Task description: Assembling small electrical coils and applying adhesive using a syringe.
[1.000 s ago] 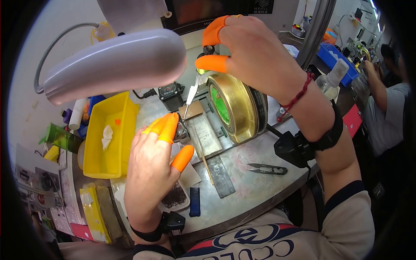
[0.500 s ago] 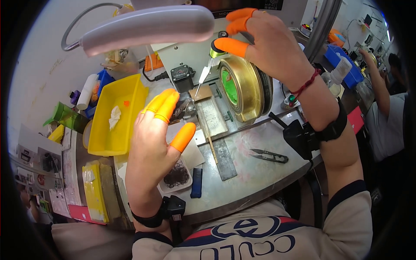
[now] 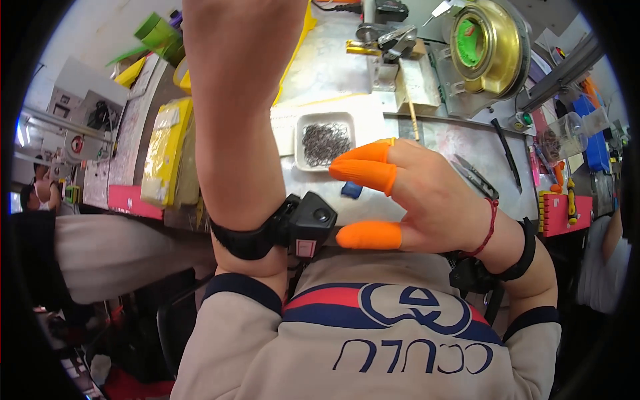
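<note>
My right hand [image 3: 433,193], with orange finger cots on the thumb and fingers, hovers over the front edge of the bench. Its thumb stands apart from the fingers, and nothing shows between them. Nearest to its fingertips is a small white tray [image 3: 298,143] holding a tangle of thin dark pieces. A dark blue object [image 3: 351,190] lies just left of the hand, partly hidden. My left hand [image 3: 243,33] is raised close at the upper edge, with its fingers out of the picture, so what it holds cannot be seen.
A gold reel [image 3: 497,73] with a green centre stands at the back right, beside a small metal fixture [image 3: 399,43]. Thread snips [image 3: 475,177] and a slim black tool [image 3: 508,157] lie to the right. Yellow packages [image 3: 167,150] are stacked left.
My right hand has come down from above the reel to the bench's front edge. My left hand has risen toward the upper edge. The view has tilted down toward my shirt.
</note>
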`<act>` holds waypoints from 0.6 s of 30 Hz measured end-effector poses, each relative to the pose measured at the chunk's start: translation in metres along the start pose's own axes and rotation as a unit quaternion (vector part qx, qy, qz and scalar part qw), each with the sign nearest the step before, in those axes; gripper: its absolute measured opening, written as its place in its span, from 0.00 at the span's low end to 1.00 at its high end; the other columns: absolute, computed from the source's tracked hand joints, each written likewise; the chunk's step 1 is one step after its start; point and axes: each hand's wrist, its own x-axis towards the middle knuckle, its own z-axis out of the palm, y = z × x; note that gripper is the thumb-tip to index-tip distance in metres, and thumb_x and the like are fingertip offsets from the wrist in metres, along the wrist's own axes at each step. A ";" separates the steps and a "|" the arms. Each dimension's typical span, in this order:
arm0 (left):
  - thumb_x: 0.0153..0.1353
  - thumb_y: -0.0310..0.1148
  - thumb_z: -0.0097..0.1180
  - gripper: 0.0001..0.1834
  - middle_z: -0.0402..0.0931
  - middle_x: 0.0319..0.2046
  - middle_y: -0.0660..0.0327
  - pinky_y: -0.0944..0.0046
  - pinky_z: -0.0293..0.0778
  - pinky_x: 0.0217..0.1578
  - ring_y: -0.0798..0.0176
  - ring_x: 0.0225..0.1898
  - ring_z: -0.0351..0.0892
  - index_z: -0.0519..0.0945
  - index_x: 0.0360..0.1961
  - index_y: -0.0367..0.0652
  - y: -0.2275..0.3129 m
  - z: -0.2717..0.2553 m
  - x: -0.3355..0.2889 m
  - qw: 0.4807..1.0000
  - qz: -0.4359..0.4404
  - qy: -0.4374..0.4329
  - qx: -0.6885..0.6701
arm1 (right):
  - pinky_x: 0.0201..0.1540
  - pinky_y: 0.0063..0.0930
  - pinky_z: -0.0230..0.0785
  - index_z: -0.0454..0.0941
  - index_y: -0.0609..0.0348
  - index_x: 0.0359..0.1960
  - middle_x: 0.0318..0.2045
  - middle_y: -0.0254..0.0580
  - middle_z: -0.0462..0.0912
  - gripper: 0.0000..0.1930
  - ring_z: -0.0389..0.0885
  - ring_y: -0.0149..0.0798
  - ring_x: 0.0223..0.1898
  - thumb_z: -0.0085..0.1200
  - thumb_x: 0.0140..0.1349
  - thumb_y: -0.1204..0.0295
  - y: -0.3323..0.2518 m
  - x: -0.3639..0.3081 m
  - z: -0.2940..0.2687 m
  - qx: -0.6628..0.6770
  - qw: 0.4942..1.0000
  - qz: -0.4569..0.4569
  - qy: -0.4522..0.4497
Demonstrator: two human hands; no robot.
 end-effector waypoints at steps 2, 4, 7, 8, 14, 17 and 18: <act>0.53 0.24 0.53 0.12 0.75 0.32 0.59 0.77 0.70 0.33 0.72 0.31 0.74 0.72 0.39 0.34 0.003 0.002 -0.001 0.992 0.052 0.084 0.082 | 0.34 0.30 0.62 0.72 0.62 0.38 0.31 0.42 0.75 0.25 0.70 0.43 0.29 0.58 0.43 0.56 -0.010 0.008 0.013 0.044 0.997 -0.010 0.059; 0.54 0.24 0.52 0.11 0.75 0.31 0.60 0.77 0.70 0.32 0.72 0.31 0.74 0.73 0.39 0.34 0.000 0.000 -0.001 0.992 0.039 0.078 0.087 | 0.37 0.30 0.63 0.71 0.62 0.41 0.35 0.44 0.74 0.27 0.71 0.44 0.33 0.61 0.42 0.58 -0.018 0.016 0.011 0.052 0.999 0.002 0.014; 0.53 0.24 0.51 0.09 0.76 0.29 0.59 0.76 0.69 0.30 0.71 0.29 0.73 0.73 0.37 0.32 -0.006 0.003 0.000 0.992 0.017 0.052 0.111 | 0.40 0.32 0.62 0.71 0.62 0.40 0.36 0.44 0.74 0.26 0.71 0.44 0.37 0.63 0.40 0.61 -0.027 0.028 0.014 0.030 0.998 0.033 -0.047; 0.53 0.24 0.52 0.09 0.76 0.28 0.59 0.75 0.69 0.29 0.69 0.27 0.73 0.73 0.35 0.31 -0.007 0.005 0.001 0.990 0.006 0.034 0.133 | 0.40 0.32 0.62 0.71 0.61 0.38 0.35 0.43 0.74 0.25 0.71 0.44 0.36 0.64 0.39 0.62 -0.027 0.029 0.016 -0.026 0.998 0.028 -0.051; 0.39 0.28 0.58 0.09 0.75 0.22 0.50 0.63 0.72 0.31 0.52 0.27 0.77 0.75 0.24 0.37 -0.007 0.007 -0.010 0.904 0.084 0.023 0.420 | 0.35 0.30 0.63 0.76 0.54 0.31 0.30 0.35 0.74 0.16 0.72 0.37 0.34 0.56 0.36 0.67 -0.040 0.026 0.028 -0.142 0.968 -0.170 0.114; 0.38 0.30 0.53 0.04 0.71 0.18 0.56 0.60 0.65 0.26 0.58 0.23 0.73 0.76 0.19 0.45 -0.024 0.010 -0.017 0.832 0.124 -0.068 0.536 | 0.35 0.31 0.62 0.78 0.45 0.27 0.34 0.32 0.78 0.12 0.76 0.38 0.35 0.55 0.36 0.74 -0.052 0.023 0.004 -0.187 0.946 -0.251 0.084; 0.38 0.31 0.54 0.06 0.72 0.19 0.58 0.62 0.66 0.25 0.59 0.23 0.73 0.76 0.21 0.42 -0.001 0.011 -0.026 0.778 0.131 -0.127 0.602 | 0.36 0.31 0.61 0.79 0.43 0.26 0.32 0.30 0.78 0.11 0.76 0.38 0.33 0.57 0.35 0.72 -0.066 0.022 -0.007 -0.190 0.950 -0.239 0.066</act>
